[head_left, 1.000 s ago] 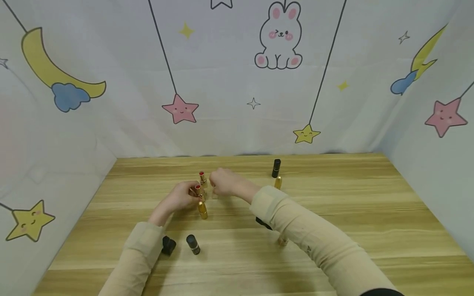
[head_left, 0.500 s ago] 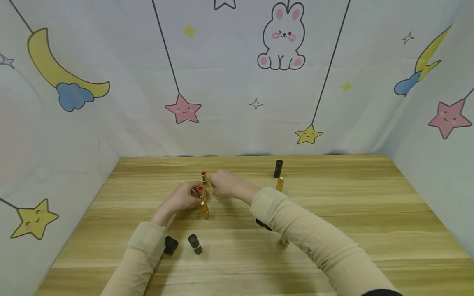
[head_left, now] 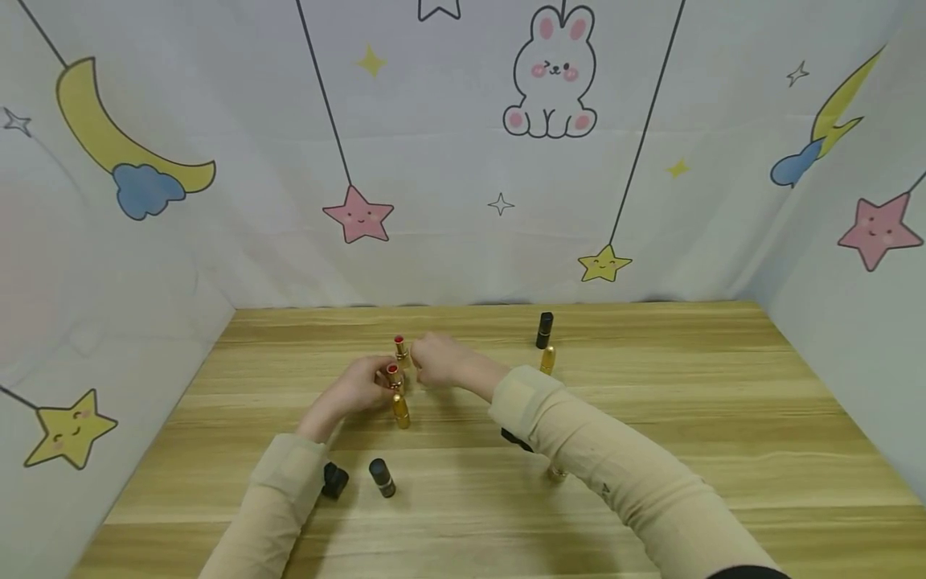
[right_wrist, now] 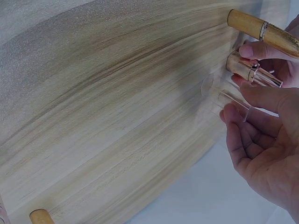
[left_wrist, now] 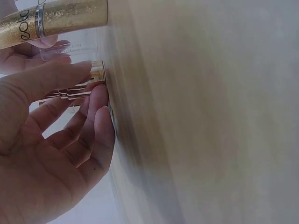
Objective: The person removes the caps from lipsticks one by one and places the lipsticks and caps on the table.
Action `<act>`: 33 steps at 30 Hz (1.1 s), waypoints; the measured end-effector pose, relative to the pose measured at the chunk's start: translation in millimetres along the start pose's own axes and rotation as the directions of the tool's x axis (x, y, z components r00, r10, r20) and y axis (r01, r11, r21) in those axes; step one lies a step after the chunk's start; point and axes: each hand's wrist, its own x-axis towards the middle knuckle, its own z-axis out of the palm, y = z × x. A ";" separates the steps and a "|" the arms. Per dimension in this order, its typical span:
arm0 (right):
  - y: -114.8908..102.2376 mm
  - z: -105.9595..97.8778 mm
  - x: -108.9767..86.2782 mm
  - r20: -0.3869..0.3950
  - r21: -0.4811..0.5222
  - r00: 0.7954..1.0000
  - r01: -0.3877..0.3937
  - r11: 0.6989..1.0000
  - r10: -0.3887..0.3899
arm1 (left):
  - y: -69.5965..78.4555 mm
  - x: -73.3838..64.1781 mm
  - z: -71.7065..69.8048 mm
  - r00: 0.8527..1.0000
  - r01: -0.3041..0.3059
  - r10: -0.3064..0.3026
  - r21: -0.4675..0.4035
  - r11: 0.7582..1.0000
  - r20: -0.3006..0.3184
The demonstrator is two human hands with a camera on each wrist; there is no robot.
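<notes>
My left hand (head_left: 358, 386) holds an uncapped red lipstick (head_left: 394, 376) upright on the table, thumb and fingers around its shiny gold base. Close beside it, my right hand (head_left: 437, 359) pinches a clear lipstick cap (right_wrist: 236, 103) between thumb and fingertips, low over the wood. A second uncapped red lipstick (head_left: 401, 347) stands just behind, partly hidden by the hands. In front of the held one stands a gold bullet-shaped lipstick (head_left: 401, 410), its dark lettering visible in the left wrist view.
A black lipstick tube (head_left: 382, 478) stands near the front, with a black item (head_left: 334, 481) by the left sleeve. At back right stand another black tube (head_left: 545, 330) and a gold bullet-shaped lipstick (head_left: 547, 360). The right sleeve partly covers a black object (head_left: 516, 438) and a gold one (head_left: 555, 473).
The head view has shifted slightly, so the scene appears a bit further right. Both hands stay at the same spot among the lipsticks, with hardly any movement.
</notes>
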 end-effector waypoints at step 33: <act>-7.5 -19.5 -21.7 -0.062 -0.071 0.996 -0.073 0.995 0.068 | 2.5 -22.4 -11.3 0.989 0.142 -0.142 -0.006 0.990 -0.028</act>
